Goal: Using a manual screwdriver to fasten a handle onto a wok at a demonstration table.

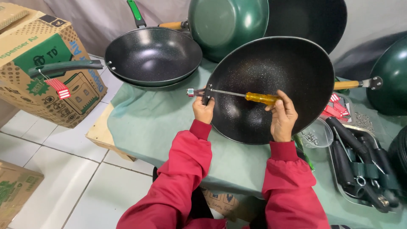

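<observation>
Nearest the camera, two red sleeves reach over the front edge of the green cloth-covered table. The left hand pinches the rim of a tilted black speckled non-stick wok, fingers closed on the edge where a small metal bracket sticks out. The right hand is wrapped around the amber plastic handle of a screwdriver, whose steel shaft lies across the wok's inside and points at that bracket. Just right of the wok sit a clear plastic bowl of small screws and a steel tray of black pan handles at the table's right front corner, crowding the right forearm. Farther back, on the left part of the table, rests a second black wok with a green handle; behind it stand upturned dark green woks, closing off the far edge. Beyond the left edge stands a printed cardboard box with a loose green-black handle on it, above open white tiled floor.
</observation>
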